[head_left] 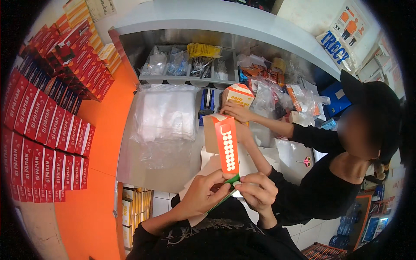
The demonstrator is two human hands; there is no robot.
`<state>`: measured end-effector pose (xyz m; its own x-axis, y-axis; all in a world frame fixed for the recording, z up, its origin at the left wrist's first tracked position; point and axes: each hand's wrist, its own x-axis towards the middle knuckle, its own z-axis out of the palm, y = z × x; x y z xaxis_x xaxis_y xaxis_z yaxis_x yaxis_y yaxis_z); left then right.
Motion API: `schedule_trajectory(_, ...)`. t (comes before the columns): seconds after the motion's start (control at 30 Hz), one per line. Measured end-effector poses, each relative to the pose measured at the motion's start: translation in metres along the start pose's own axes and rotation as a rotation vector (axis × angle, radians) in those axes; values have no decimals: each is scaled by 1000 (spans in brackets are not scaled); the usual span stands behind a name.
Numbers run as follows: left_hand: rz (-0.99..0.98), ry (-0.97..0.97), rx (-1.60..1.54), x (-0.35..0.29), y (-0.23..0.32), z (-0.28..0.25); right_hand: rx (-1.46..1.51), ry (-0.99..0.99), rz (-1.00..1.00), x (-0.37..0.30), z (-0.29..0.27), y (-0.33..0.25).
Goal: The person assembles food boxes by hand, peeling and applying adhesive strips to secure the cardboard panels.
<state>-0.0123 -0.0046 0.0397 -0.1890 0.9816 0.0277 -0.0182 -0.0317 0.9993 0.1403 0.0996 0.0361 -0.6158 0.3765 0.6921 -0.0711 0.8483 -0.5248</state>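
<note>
An unfolded cardboard box (pixel 226 147), orange with white dots on one side and plain brown on another, is held upright in front of my body. My left hand (pixel 203 193) grips its lower end, thumb along a green flap. The fingers of my right hand (pixel 258 190) pinch the same green flap (pixel 229 184) from the right. Just beyond the box, a co-worker's hand (pixel 236 112) rests against an orange and cream carton (pixel 238 96). The co-worker, in a dark cap and black top, stands at my right.
A blue tape dispenser (pixel 207 104) and a stack of clear plastic bags (pixel 167 112) lie on the counter. Behind them is a grey divided tray (pixel 223 71) of wrapped cutlery. Red boxes (pixel 47 112) are piled on the orange counter at left. Pink scissors (pixel 306 161) lie at right.
</note>
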Motion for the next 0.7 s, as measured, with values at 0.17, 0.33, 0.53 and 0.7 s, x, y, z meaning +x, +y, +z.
schedule_trajectory(0.17,-134,-115,-58,-1,5,-13,49,-31,-29,-2,3,4)
schedule_trajectory(0.33,-78,-94,-42,2,-11,-11,-32,-127,281,-4,11,-2)
schedule_trajectory(0.53,-291,-313,-683,9,-66,-13,253,-357,-59,17,17,-5)
schedule_trajectory(0.7,-609,-148,-865,-16,-31,-35,1,-464,243,12,6,16)
